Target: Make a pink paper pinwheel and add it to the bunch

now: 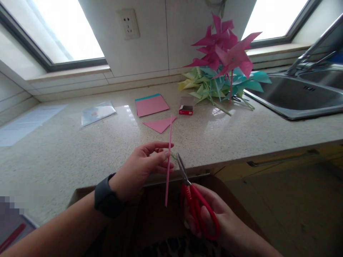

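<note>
My left hand [151,157], with a dark watch on the wrist, pinches a thin, straight pink stick [168,178] between thumb and fingers. The stick stands nearly upright at the counter's front edge. A small green strand [173,156] pokes out to the right beside my fingertips; what it is joined to is hidden. My right hand [205,210] is wrapped around the red handles of a pair of scissors [199,210]. Their blades point up and left, looking nearly closed, with the tips close to the green strand. Beyond my left hand lies a pink paper triangle [160,125].
Pink paper sheets [152,105] with a blue edge and a small red-and-clear box [185,107] lie on the speckled counter [112,142]. Pink, green and blue pinwheels [230,53] pile up by the sink [292,96]. Leftward are a clear packet [98,113] and printed paper [29,121].
</note>
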`<control>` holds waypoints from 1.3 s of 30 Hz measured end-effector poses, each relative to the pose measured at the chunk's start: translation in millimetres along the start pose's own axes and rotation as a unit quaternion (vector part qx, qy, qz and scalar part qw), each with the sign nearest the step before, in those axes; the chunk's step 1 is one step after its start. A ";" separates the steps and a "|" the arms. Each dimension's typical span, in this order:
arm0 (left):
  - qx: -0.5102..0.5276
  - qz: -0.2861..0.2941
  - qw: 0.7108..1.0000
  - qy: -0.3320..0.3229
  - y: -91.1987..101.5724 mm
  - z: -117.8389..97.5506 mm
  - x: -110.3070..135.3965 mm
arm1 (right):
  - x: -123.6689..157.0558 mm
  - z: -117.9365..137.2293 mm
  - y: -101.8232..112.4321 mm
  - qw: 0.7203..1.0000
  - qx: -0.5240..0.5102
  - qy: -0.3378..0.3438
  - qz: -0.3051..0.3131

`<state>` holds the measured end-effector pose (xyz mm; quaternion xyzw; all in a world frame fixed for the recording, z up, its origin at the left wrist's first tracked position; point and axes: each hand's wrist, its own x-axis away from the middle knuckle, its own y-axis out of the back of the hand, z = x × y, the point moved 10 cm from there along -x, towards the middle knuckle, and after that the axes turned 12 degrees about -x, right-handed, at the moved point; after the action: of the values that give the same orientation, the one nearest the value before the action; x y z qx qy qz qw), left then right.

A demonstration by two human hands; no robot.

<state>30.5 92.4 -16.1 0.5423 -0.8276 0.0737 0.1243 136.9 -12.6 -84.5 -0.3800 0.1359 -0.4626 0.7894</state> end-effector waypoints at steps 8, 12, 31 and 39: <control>0.020 0.019 1.000 0.008 -3.6 -0.8 -0.7 | -4.1 -2.7 -14.9 0.997 -0.046 0.043 0.038; 0.013 0.027 0.999 0.013 -3.9 0.7 -0.6 | -10.4 -1.7 -21.8 0.994 -0.073 0.054 0.065; 0.024 0.004 1.000 -0.004 -0.6 -1.7 -0.2 | -31.3 3.3 -32.5 0.992 -0.090 0.086 0.019; 0.013 -0.013 1.000 -0.024 0.8 -4.5 -0.3 | -33.5 3.9 -29.6 0.993 -0.061 0.100 -0.023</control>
<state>30.5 94.1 -11.8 0.5566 -0.8220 0.0696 0.0980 102.6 8.8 -65.0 -0.3820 0.2335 -0.5072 0.7364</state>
